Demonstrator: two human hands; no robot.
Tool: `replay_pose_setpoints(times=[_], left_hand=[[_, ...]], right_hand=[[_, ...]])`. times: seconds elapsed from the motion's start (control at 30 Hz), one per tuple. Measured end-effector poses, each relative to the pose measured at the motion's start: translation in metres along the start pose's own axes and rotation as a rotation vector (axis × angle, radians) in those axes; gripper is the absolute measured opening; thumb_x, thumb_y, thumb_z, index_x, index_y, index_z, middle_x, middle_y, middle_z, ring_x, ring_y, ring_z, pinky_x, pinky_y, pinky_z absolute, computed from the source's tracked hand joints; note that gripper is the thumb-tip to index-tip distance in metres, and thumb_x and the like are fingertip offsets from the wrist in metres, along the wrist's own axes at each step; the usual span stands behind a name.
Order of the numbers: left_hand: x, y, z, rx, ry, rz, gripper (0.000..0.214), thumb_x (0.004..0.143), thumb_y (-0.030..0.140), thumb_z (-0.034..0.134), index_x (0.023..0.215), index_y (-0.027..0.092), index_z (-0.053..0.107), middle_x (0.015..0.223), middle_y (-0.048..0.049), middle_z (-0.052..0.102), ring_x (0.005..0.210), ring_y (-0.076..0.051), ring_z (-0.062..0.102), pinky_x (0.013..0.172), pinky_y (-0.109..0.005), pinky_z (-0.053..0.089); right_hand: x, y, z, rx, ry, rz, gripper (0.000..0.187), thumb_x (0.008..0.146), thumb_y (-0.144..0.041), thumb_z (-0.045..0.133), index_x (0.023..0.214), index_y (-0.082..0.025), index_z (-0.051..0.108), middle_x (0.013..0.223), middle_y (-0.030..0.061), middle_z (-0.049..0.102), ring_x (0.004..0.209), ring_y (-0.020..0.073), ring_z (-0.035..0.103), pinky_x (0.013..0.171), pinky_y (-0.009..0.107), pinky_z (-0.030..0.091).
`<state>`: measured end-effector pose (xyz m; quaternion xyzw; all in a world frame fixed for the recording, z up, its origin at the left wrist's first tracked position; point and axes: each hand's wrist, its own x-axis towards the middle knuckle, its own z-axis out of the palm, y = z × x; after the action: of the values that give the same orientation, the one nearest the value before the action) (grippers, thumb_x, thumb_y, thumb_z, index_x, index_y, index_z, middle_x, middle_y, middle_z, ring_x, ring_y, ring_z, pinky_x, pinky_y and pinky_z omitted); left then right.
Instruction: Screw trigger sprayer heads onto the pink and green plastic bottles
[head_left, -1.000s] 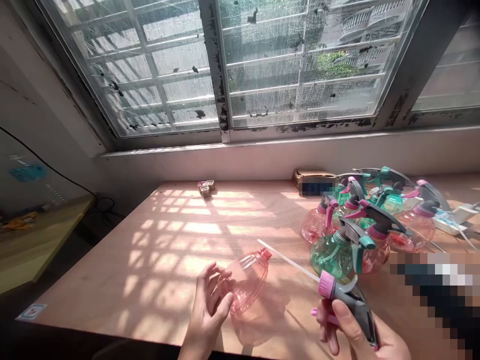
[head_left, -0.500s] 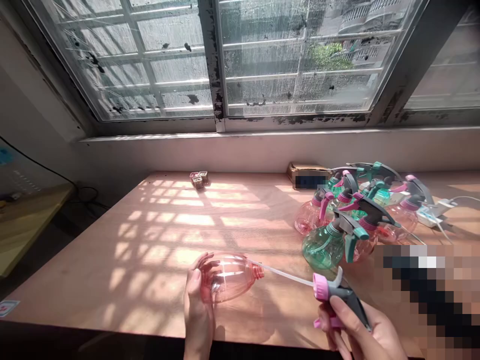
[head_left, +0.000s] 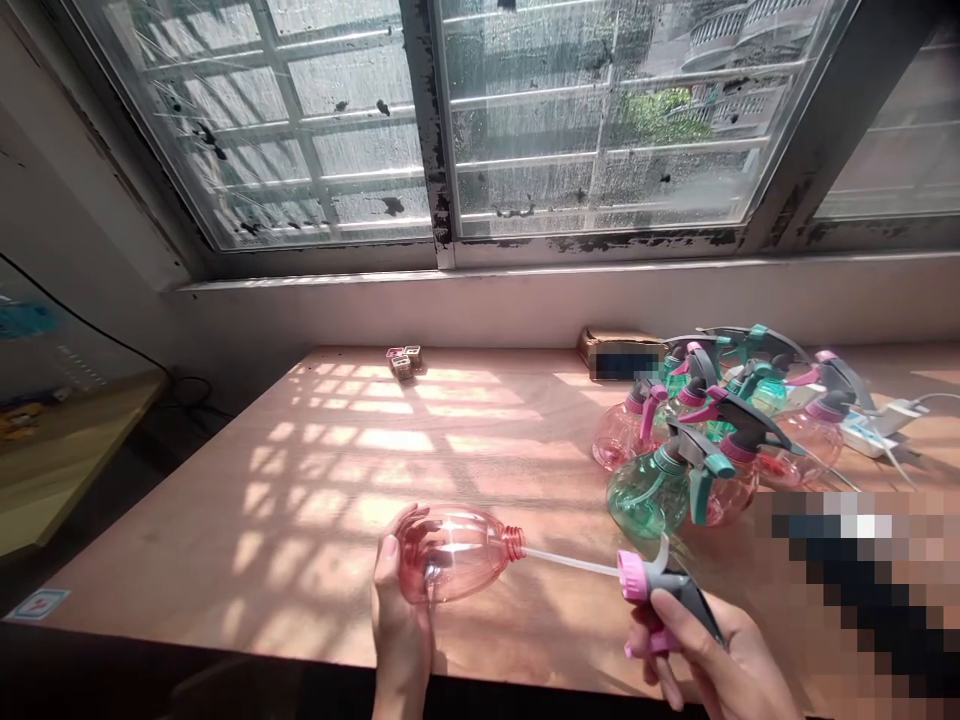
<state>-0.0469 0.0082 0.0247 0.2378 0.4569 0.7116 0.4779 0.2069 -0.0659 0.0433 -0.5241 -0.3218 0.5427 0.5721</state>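
My left hand grips the base of a clear pink bottle, held on its side above the wooden table with its neck pointing right. My right hand is closed around a grey spray head with a pink collar and pink trigger. The spray head's thin white tube points left, and its tip is at or just inside the bottle's neck.
A cluster of assembled pink and green spray bottles lies at the right of the table, with a small brown box behind it and a white power strip further right. Small blocks sit near the back wall under the window.
My left hand turned the bottle from tilted up to lying sideways. My right hand brought the spray head left, so the tube's tip now reaches the bottle's neck.
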Motion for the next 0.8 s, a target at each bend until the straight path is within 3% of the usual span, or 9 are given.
replay_pose_setpoints(times=[0.13, 0.33, 0.43, 0.53, 0.63, 0.8], left_hand=[[-0.01, 0.0, 0.008, 0.063, -0.008, -0.059, 0.05, 0.085, 0.067, 0.071, 0.113, 0.026, 0.079, 0.115, -0.0026, 0.079, 0.107, -0.023, 0.069, 0.08, -0.026, 0.057], [-0.015, -0.009, 0.016, 0.058, -0.035, -0.077, 0.058, 0.087, 0.067, 0.071, 0.128, 0.025, 0.072, 0.125, -0.0055, 0.076, 0.12, -0.025, 0.068, 0.094, -0.03, 0.055], [-0.015, -0.017, 0.018, 0.054, 0.004, -0.066, 0.07, 0.087, 0.064, 0.077, 0.146, 0.033, 0.056, 0.15, -0.0052, 0.065, 0.136, -0.028, 0.062, 0.104, -0.035, 0.052], [-0.015, -0.023, 0.018, 0.199, -0.146, -0.042, 0.073, 0.088, 0.069, 0.073, 0.147, 0.028, 0.058, 0.155, -0.0106, 0.061, 0.147, -0.034, 0.053, 0.117, -0.044, 0.046], [-0.015, -0.028, 0.015, 0.376, -0.279, 0.052, 0.084, 0.077, 0.066, 0.085, 0.146, 0.024, 0.061, 0.154, -0.0146, 0.061, 0.147, -0.041, 0.052, 0.119, -0.048, 0.045], [-0.016, -0.033, 0.01, 0.426, -0.254, 0.099, 0.082, 0.072, 0.055, 0.091, 0.145, 0.029, 0.065, 0.155, -0.0115, 0.057, 0.145, -0.041, 0.054, 0.118, -0.047, 0.047]], right_hand=[[0.01, 0.008, 0.016, -0.016, -0.099, 0.051, 0.055, 0.08, -0.07, 0.084, 0.085, -0.015, 0.086, 0.072, 0.0118, 0.079, 0.055, 0.0205, 0.068, 0.056, 0.031, 0.057], [0.021, 0.028, 0.028, 0.091, -0.123, 0.008, 0.053, 0.081, -0.061, 0.087, 0.113, -0.018, 0.083, 0.097, 0.0145, 0.085, 0.066, 0.024, 0.076, 0.059, 0.03, 0.058], [0.02, 0.03, 0.029, 0.092, -0.131, -0.005, 0.052, 0.084, -0.06, 0.085, 0.114, -0.018, 0.079, 0.079, 0.0065, 0.081, 0.057, 0.0191, 0.07, 0.058, 0.028, 0.056], [0.019, 0.03, 0.028, 0.11, -0.094, 0.019, 0.053, 0.082, -0.061, 0.086, 0.113, -0.021, 0.072, 0.068, -0.0005, 0.073, 0.057, 0.0193, 0.069, 0.059, 0.029, 0.056], [0.02, 0.03, 0.027, 0.096, -0.069, 0.021, 0.054, 0.083, -0.061, 0.086, 0.115, -0.022, 0.067, 0.072, 0.0006, 0.076, 0.062, 0.0206, 0.072, 0.063, 0.029, 0.058], [0.022, 0.029, 0.033, 0.133, -0.041, -0.042, 0.048, 0.079, -0.057, 0.091, 0.106, -0.023, 0.072, 0.09, 0.0043, 0.081, 0.088, 0.0256, 0.076, 0.073, 0.032, 0.064]])
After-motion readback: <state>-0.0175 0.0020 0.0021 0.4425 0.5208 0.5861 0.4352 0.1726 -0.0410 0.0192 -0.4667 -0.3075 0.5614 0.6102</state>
